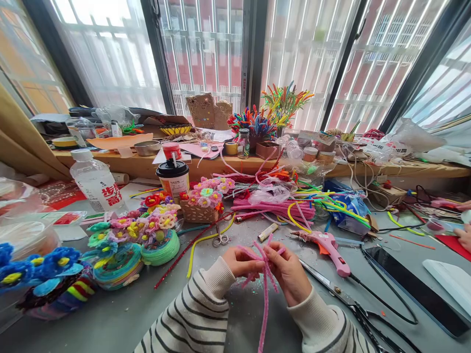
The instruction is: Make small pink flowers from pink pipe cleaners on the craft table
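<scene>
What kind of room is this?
It looks like a craft room: there's a pink glue gun, bundles of pink pipe cleaners, and fuzzy flowers in a little basket.

So the top is a long-sleeved thing in off-white, kinda creamy, with skinny dark stripes, pretty much black. The left sleeve (191, 314) shows the pattern best: thin bands running around the arm, spaced fairly evenly, starting just past the left cuff (220, 277). That cuff is plain cream, looks finely ribbed, and sits snug at the wrist. Across from it, the right cuff (308, 314) is the same plain cream, and the right sleeve (349, 336) behind it has the same dark stripes. Fabric looks soft and a bit loose, with folds in it. Beyond the left cuff, the left hand (241, 264) is bare, and the right hand (290, 274) is bare too.
</scene>
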A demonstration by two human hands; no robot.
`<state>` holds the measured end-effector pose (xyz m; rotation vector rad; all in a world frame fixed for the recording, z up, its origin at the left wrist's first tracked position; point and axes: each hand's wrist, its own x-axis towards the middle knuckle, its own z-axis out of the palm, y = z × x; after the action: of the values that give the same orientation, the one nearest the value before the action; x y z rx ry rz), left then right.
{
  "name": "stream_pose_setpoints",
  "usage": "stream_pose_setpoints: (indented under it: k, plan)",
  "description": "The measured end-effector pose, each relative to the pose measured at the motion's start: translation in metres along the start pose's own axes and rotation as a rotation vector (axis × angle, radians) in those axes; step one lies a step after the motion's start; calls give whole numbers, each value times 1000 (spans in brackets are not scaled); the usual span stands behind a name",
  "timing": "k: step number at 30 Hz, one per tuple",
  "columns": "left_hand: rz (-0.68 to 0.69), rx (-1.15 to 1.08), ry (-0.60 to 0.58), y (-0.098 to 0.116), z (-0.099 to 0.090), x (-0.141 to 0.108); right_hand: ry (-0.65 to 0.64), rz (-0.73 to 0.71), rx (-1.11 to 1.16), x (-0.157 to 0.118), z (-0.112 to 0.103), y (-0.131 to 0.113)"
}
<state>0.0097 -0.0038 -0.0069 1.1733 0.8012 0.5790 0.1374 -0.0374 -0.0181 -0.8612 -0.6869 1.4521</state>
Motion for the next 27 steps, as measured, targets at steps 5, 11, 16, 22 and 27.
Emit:
stream_pose_setpoints:
  k: [5,11,16,22,27]
  plan:
    - [22,67,75,2,3,-1,-49,0,-38,1,-1,4]
    - [49,70,127,4,2,-1,-78,-12,-165,1,-3,0]
    - [-2,-2,58,1,-5,-1,-81,-70,-315,-2,-3,-8]
    - [-67,-54,99,3,-3,-1,-65,-74,-389,-1,-4,-9]
    - [-52,-69,113,0,-4,1,-70,-127,-402,0,-3,-7]
